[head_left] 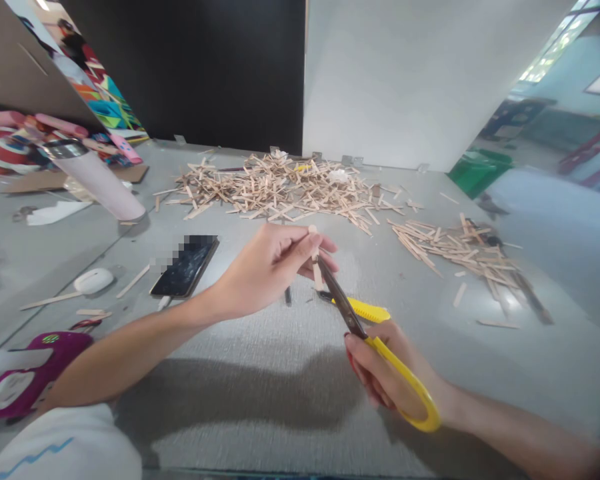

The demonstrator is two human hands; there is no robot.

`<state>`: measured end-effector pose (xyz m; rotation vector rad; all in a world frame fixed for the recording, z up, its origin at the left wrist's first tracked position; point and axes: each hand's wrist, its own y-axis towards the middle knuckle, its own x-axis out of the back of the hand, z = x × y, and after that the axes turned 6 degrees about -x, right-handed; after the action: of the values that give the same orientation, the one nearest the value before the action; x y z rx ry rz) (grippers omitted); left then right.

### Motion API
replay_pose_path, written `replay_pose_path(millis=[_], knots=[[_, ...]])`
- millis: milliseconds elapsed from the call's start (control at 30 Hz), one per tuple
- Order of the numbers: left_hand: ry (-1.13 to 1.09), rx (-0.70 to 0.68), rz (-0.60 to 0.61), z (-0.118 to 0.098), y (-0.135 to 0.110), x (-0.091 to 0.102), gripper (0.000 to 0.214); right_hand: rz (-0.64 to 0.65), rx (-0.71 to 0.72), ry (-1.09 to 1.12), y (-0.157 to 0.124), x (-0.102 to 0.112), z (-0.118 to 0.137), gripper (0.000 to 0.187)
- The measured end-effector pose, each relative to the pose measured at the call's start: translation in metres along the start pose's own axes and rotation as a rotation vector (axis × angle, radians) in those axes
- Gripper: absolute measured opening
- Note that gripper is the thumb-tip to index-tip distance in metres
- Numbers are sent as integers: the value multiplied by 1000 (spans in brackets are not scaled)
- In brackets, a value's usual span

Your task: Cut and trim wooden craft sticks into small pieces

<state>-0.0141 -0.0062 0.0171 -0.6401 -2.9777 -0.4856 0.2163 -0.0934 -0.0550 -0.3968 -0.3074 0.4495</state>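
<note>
My left hand (pixel 275 263) pinches a short wooden stick (pixel 315 257) upright above the grey table. My right hand (pixel 387 373) grips yellow-handled scissors (pixel 375 340), whose dark blades reach up to the stick and close against its lower part. A large heap of wooden sticks (pixel 280 190) lies at the back of the table. A smaller pile of sticks (pixel 455 250) lies to the right of my hands.
A yellow utility knife (pixel 365 310) lies just behind the scissors. A black phone (pixel 185 265) lies left of my hand, with a white tumbler (pixel 97 180) tipped beyond it. A white oval object (pixel 93 281) and a magenta case (pixel 25 377) sit at the left.
</note>
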Motion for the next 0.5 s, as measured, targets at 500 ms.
replay_pose_path(millis=[500], knots=[[310, -24, 366, 2, 18, 39, 35, 492, -195, 468, 5, 14, -5, 69]])
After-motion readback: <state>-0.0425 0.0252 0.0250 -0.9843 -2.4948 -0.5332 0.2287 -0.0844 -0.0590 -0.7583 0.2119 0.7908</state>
